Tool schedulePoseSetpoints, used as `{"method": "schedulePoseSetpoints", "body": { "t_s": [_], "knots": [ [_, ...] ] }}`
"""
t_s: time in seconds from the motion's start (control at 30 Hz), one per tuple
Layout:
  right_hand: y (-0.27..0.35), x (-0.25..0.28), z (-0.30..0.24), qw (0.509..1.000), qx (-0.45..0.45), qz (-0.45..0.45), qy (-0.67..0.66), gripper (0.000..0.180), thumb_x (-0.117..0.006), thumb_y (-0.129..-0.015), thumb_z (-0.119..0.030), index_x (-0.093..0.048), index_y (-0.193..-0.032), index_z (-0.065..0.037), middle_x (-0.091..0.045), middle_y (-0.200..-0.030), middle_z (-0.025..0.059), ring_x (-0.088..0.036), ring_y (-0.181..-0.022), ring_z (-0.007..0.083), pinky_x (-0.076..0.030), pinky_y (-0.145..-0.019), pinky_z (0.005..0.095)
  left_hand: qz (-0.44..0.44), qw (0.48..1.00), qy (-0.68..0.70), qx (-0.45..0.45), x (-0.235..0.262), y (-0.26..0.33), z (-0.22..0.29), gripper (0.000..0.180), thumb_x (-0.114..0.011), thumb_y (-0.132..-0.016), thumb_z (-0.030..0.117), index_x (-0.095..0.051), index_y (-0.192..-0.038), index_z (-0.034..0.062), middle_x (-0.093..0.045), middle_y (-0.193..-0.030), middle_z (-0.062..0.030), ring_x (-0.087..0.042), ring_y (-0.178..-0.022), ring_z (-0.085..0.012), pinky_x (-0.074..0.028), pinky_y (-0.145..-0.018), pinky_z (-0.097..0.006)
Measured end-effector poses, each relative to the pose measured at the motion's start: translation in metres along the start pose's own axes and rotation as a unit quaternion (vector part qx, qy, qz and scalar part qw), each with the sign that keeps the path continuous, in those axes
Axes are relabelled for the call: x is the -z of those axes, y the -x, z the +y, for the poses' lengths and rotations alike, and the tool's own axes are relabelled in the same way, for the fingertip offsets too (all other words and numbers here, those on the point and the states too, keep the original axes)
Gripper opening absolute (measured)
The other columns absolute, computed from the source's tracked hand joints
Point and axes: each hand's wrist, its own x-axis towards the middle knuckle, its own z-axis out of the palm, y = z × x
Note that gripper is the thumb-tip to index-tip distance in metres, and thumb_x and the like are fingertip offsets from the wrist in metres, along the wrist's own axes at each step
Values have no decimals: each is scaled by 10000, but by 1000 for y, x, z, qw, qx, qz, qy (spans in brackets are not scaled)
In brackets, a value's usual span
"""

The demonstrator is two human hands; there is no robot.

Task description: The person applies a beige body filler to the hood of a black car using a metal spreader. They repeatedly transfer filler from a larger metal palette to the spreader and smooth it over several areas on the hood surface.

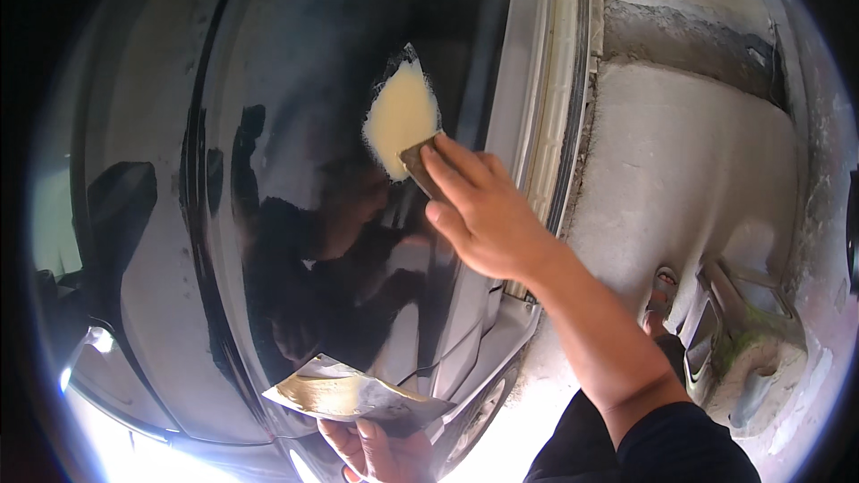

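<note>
A dark, glossy car body panel point(304, 107) fills the left and middle of the view. On it is a pale yellow patch of body filler point(403, 112) with a ragged whitish edge. My right hand point(483, 210) grips a small dark flat spreader point(420, 170), whose edge lies at the patch's lower right end. Low in the view, my left hand point(371, 452) holds a thin bent metal sheet point(403, 404) from below, fingers partly hidden under it. A smear of yellowish filler point(327, 394) covers the sheet's left part.
Along the panel's right side runs a pale ribbed trim strip point(537, 116) with a dark seal. Beyond it lies a grey concrete floor point(689, 152) crossed by a dark sunken band point(689, 49). A sandalled foot point(660, 291) is beside a stained grey, angular object point(747, 340).
</note>
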Motion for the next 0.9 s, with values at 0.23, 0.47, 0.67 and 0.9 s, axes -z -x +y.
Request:
{"method": "schedulePoseSetpoints", "body": {
  "t_s": [0.23, 0.47, 0.67, 0.9],
  "knots": [
    [31, -5, -31, 997, -36, -72, -5, 506, -551, -897, -278, -445, -1343, -63, -415, -1382, 174, -497, -1041, 363, -445, -889, 465, 24, 1000, -11, 0, -9, 1, 6, 574, -537, -876, 192, -365, -1407, 59, -344, -1455, -133, -380, -1310, -288, -263, -1116, -437],
    [-34, 36, -6, 993, 34, 62, 93, 435, -579, -872, -209, -509, -1295, -135, -360, -1416, 138, -445, -1138, 373, -412, -888, 498, 19, 999, 21, 29, -4, 3, 8, 606, -587, -858, 206, -363, -1410, 97, -382, -1413, -143, -430, -1262, -296, -324, -1086, -427],
    [-30, 23, -18, 990, 97, 32, 92, 446, -619, -835, -143, -524, -1271, -146, -389, -1345, 111, -435, -1122, 354, -398, -884, 476, 25, 999, 18, 11, 2, 4, 4, 586, -582, -862, 212, -381, -1399, 92, -377, -1418, -139, -418, -1270, -292, -323, -1086, -425],
    [14, 3, 1, 996, 56, -29, 61, 476, -634, -836, -135, -501, -1292, -158, -347, -1372, 104, -403, -1167, 355, -384, -924, 486, 17, 999, 23, 39, -5, 2, -3, 554, -560, -871, 183, -398, -1393, 94, -395, -1411, -124, -414, -1269, -281, -322, -1085, -418]
  ]
}}
